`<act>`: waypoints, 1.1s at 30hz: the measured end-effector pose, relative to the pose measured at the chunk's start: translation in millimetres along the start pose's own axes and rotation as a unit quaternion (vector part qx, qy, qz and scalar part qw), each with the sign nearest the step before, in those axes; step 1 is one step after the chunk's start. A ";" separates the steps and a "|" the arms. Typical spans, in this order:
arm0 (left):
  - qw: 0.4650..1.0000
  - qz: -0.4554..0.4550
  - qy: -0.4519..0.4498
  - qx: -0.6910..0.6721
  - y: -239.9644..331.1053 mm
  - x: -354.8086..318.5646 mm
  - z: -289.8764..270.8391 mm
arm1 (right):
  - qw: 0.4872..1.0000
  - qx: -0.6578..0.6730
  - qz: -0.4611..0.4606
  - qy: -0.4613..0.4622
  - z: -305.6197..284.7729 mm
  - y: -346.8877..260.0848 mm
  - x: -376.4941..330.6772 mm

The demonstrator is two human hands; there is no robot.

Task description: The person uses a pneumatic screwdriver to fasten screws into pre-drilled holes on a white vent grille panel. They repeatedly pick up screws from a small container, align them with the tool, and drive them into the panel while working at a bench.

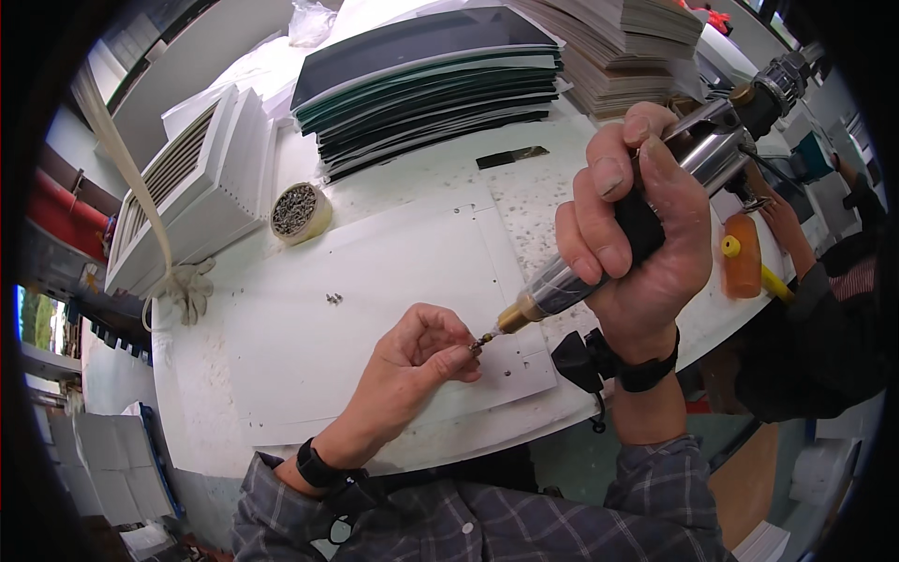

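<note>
My right hand (646,234) is wrapped round a metal power screwdriver (554,288) with a brass-coloured nose, tilted down to the left. Its bit meets the fingertips of my left hand (412,365), which pinch a small screw (476,347) at the tip. Both hands are above a flat white panel (309,356) lying on the table; small holes or screw heads dot its right edge. Several loose screws (334,299) lie on the panel, left of the screwdriver's nose. Beyond the panel's far left part stands a round tub (323,225) full of screws.
Dark flat sheets (431,98) are stacked at the back, beside piled boards (618,56). White slatted frames (201,187) and a pale glove (190,290) are at left. A dark strip (512,157) lies behind. At right are an orange mallet (743,267) and another person's arm (788,225).
</note>
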State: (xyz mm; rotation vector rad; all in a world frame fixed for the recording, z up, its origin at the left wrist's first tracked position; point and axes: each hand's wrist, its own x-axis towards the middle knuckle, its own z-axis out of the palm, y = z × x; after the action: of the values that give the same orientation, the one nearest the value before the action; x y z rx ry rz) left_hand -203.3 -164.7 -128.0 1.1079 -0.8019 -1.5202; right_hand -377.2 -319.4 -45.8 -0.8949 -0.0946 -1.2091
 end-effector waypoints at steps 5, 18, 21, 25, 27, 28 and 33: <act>0.997 0.036 0.001 0.071 -3.1 2.1 5.5 | 1.000 -0.014 0.007 0.005 6.5 -4.6 -0.9; 0.893 0.180 -0.005 0.413 -5.7 11.6 27.6 | 0.960 -0.270 0.063 -0.038 29.2 -1.1 -21.1; 0.891 0.185 -0.007 0.415 -6.5 11.1 27.9 | 0.960 -0.272 0.049 -0.045 28.4 -0.8 -23.0; 0.884 0.190 -0.012 0.427 -6.9 10.8 26.4 | 0.961 -0.269 0.047 -0.041 29.3 0.0 -25.5; 0.883 0.186 -0.008 0.430 -5.2 9.8 27.6 | 0.962 -0.265 0.045 -0.042 29.1 0.9 -26.1; 0.883 0.184 -0.006 0.432 -4.7 9.4 28.1 | 0.962 -0.265 0.044 -0.044 29.2 0.9 -26.0; 0.882 0.195 -0.010 0.429 -6.8 10.5 26.2 | 0.963 -0.257 0.064 -0.043 29.3 1.4 -27.2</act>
State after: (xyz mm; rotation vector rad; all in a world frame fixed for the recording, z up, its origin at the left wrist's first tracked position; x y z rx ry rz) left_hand -230.5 -174.8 -127.5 1.4290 -1.6916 -0.8135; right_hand -375.5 -279.7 -40.9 -1.3862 0.2157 -1.0880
